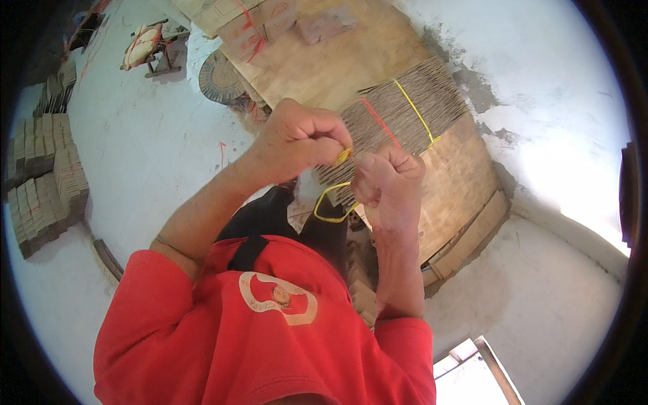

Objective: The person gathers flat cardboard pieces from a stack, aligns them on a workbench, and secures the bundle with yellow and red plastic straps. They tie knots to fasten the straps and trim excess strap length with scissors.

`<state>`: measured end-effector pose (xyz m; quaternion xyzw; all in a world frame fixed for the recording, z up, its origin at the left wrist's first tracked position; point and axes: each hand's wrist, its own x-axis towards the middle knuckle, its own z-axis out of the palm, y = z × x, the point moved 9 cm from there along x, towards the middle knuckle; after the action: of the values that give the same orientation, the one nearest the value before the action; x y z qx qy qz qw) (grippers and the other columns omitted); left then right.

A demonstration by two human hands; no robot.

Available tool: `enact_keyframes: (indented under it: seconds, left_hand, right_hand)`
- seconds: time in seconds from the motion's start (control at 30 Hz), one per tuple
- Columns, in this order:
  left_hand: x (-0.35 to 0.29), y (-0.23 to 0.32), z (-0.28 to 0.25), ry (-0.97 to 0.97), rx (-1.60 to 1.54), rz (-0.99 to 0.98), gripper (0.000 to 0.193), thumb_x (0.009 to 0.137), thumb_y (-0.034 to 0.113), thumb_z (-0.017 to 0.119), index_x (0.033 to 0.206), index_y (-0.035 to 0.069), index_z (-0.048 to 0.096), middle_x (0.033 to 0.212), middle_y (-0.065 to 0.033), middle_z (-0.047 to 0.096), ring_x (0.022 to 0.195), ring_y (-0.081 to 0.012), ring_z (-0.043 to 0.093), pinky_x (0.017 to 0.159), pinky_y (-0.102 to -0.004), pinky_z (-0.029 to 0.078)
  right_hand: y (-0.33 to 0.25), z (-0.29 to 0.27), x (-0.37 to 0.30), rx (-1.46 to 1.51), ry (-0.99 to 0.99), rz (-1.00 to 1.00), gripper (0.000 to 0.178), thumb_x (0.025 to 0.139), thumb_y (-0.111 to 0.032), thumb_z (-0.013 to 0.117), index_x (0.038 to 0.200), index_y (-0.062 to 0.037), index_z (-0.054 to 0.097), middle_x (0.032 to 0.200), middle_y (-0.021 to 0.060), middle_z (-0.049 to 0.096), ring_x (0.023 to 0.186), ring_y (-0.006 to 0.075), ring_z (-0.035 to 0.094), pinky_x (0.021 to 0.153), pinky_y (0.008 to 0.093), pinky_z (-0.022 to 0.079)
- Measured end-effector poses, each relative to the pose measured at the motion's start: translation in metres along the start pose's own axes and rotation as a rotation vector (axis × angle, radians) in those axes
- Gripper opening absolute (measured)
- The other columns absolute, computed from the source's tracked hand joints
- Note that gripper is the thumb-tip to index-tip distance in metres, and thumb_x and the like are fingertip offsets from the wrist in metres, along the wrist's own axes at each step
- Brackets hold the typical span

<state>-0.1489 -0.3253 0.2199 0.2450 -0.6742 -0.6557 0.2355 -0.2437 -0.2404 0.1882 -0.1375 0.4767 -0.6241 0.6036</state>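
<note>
Both of my hands are raised close together over the near edge of a stack of thin brown cardboard pieces [432, 91]. Pinched in my left hand [304, 135] is a yellow strap [326, 217], bunched at the fingertips, and a loop of it hangs below. My right hand [390, 181] is closed in a fist just beside it, with its fingertips turned toward the strap; the strap seems to pass into it too. Another yellow strap [413, 111] with a knot crosses the stack, and a red strap [380, 120] lies nearer my hands.
The stack lies on a wooden board table [459, 179]. Flat cardboard [260, 27] and a grey-brown block [327, 25] rest at its far end. A round stool [219, 77] stands beside it. Bundled cardboard piles [47, 179] are at the left, and a wall rises at the right.
</note>
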Motion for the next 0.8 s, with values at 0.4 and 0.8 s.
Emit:
enact_keyframes:
  seconds: [0.4, 0.8]
  left_hand:
    - [-0.054, -0.066, 0.003, -0.205, 0.036, -0.377, 0.011, 0.07, 0.005, 0.058, 0.079, 0.0, 0.064, 0.06, -0.0012, 0.056, 0.052, -0.0078, 0.051, 0.049, -0.0249, 0.04]
    - [-0.163, -0.054, 0.032, -0.34, -0.179, -0.543, 0.013, 0.074, 0.002, 0.051, 0.078, -0.001, 0.063, 0.063, -0.0044, 0.059, 0.056, -0.0073, 0.053, 0.052, -0.0234, 0.041]
  right_hand:
    - [0.022, 0.004, -0.015, 0.301, -0.032, -0.064, 0.024, 0.089, -0.011, 0.051, 0.068, -0.0076, 0.041, 0.055, -0.0009, 0.037, 0.044, 0.007, 0.034, 0.038, 0.0217, 0.025]
    - [0.087, -0.033, -0.114, 0.231, 0.152, 0.465, 0.028, 0.089, -0.01, 0.049, 0.063, -0.007, 0.04, 0.054, 0.0012, 0.042, 0.043, 0.0059, 0.033, 0.039, 0.0211, 0.024]
